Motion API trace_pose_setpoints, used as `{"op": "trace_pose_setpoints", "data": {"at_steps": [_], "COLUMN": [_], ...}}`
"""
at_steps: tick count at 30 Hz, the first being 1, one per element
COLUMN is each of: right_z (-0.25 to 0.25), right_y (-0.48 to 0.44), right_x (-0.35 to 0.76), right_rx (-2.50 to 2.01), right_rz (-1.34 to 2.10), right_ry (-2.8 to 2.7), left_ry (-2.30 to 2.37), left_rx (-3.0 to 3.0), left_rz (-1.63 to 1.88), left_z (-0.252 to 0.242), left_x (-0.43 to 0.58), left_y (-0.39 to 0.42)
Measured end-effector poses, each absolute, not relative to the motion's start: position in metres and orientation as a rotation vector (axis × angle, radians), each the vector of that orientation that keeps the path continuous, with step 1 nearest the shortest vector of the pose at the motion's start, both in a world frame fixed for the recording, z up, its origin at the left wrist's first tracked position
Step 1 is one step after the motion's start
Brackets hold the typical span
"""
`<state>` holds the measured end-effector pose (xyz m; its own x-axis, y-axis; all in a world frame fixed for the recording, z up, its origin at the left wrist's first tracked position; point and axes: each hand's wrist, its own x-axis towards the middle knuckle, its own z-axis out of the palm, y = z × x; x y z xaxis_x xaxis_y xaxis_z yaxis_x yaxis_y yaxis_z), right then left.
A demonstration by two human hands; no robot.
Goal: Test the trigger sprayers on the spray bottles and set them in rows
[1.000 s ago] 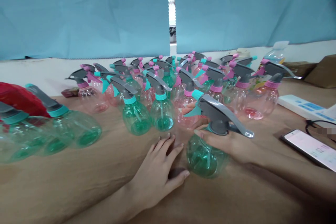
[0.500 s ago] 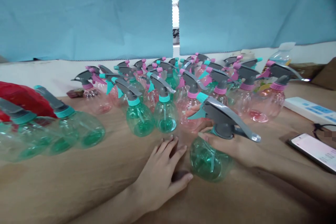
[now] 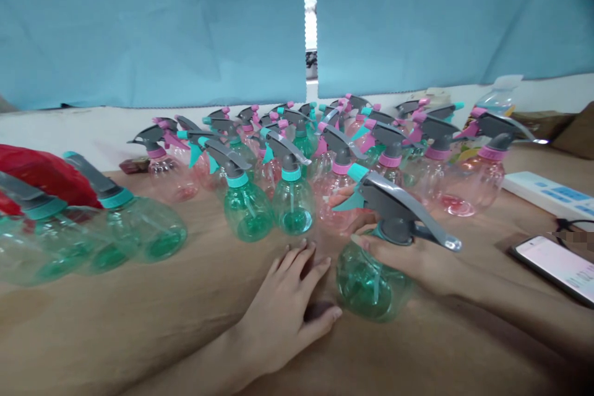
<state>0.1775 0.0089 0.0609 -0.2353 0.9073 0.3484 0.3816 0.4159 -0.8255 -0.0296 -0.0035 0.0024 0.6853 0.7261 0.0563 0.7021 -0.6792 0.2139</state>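
Observation:
My right hand (image 3: 390, 250) is wrapped round the neck of a green spray bottle (image 3: 371, 288), below its grey sprayer head with a teal nozzle and trigger. The bottle stands on the brown table (image 3: 185, 328), its nozzle pointing up to the left. Some fingers of that hand are hidden behind the bottle. My left hand (image 3: 288, 300) lies on the table just left of the bottle, fingers spread, holding nothing. Beyond it stand two more green spray bottles, a nearer one (image 3: 294, 204) and another (image 3: 248, 210) to its left.
Several pink spray bottles (image 3: 473, 179) and green ones crowd the back. More green bottles (image 3: 153, 229) stand at left by a red bag (image 3: 41, 176). At right lie a phone (image 3: 557, 266), a white power strip (image 3: 552, 198) and a cable (image 3: 575, 223). A blue curtain (image 3: 153, 31) hangs behind.

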Motion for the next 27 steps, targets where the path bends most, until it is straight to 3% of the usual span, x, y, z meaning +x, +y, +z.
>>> {"op": "trace_pose_setpoints", "data": {"at_steps": [9, 27], "right_z": [0.065, 0.067], "right_y": [0.009, 0.007], "right_x": [0.18, 0.176], "right_rx": [-1.051, -1.069], "right_rz": [0.934, 0.907], "right_ry": [-1.803, -1.736], "left_ry": [1.176, 1.181], "left_rx": [2.725, 2.711], "left_rz": [0.169, 0.222], "left_z": [0.001, 0.001], "left_x": [-0.03, -0.029], "left_y": [-0.003, -0.003]}}
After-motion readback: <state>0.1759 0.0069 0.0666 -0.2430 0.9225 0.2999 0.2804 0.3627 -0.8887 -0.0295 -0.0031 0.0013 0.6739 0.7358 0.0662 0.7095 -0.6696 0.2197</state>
